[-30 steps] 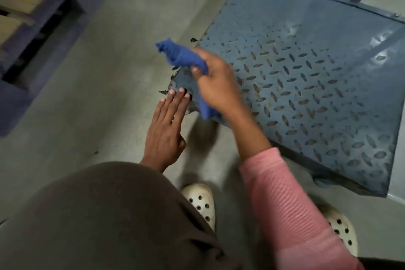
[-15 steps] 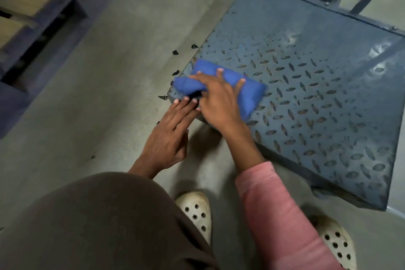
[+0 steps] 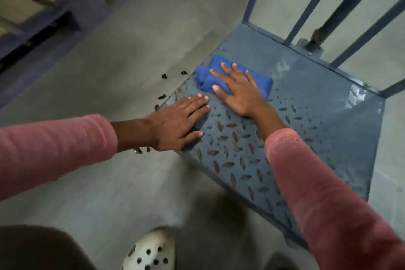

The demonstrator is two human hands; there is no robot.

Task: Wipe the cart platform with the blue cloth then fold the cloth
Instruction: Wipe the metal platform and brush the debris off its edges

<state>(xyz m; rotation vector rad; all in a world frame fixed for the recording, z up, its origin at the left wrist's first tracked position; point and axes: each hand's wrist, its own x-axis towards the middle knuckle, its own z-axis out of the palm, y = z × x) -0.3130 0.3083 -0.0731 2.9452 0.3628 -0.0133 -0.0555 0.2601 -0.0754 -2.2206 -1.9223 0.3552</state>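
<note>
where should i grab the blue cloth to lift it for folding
Probably take the blue cloth at its bunched end, nearest the left edge of the cart platform. Pinch it from the left with the left hand, which rests flat beside it. The folds there stand up and offer something to pinch. The rest lies flat under the right hand.

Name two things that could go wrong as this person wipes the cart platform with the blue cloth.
1. The right hand presses the folded blue cloth close to the edge of the blue-grey tread-plate cart platform; a stroke outward might push it off among the dark scraps on the concrete floor.
2. The left hand lies flat at the platform's corner and may slip off.
</note>
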